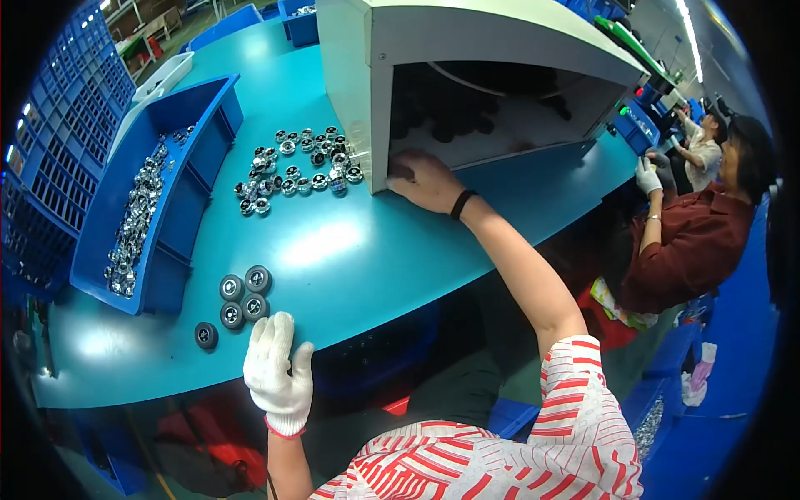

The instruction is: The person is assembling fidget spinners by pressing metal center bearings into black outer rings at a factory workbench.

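My left hand [280, 371], in a white knitted glove, is over the front edge of the table. Its fingers are stretched out and its thumb stands apart, with nothing held. Just beyond the fingertips lie several small black toy-like wheels [255, 307] with silvery centres. My bare right hand [427, 182], with a black band at the wrist, is at the left side of the opening of a cream-coloured box [358, 100]. Its fingertips are in shadow and blurred, so their grip is unclear. Dark round pieces [458, 117] lie inside the box. Left of the box sits a group of shiny chrome wheel hubs [292, 172].
A long blue bin [179, 208] with many chrome parts [137, 217] stands at the left of the turquoise table [333, 283]. Stacked blue crates [58, 108] rise beyond it. At the right, a person in a dark red shirt [700, 233] sits beside another worker [700, 146].
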The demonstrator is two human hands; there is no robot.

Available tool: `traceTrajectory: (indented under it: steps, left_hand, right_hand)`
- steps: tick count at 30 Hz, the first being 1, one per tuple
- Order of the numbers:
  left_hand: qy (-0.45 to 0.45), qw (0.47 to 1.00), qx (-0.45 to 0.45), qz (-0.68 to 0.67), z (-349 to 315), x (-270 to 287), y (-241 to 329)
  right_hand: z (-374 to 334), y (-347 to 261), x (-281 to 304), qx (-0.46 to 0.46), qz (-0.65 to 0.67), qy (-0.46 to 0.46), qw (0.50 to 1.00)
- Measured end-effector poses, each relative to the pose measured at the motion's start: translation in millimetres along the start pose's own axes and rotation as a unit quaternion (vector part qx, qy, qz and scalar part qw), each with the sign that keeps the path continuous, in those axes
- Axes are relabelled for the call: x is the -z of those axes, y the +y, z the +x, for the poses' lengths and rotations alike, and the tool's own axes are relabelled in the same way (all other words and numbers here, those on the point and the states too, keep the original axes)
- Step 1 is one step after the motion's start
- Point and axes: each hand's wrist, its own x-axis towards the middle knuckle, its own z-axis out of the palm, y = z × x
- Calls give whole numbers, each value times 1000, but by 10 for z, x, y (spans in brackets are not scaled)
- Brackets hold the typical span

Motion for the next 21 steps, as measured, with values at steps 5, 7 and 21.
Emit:
traceTrajectory:
  steps: [5, 7, 21]
  left_hand:
    - [4, 1000, -10, -7, 14, -10, 3]
    - [1, 1000, -21, -12, 16, 17, -16]
    - [-8, 999, -23, -36, -38, 85, 12]
  right_hand:
    - [-35, 49, -11, -66, -16, 36, 997]
    - [-114, 83, 2, -117, 127, 50, 984]
    - [-110, 12, -19, -80, -42, 111, 990]
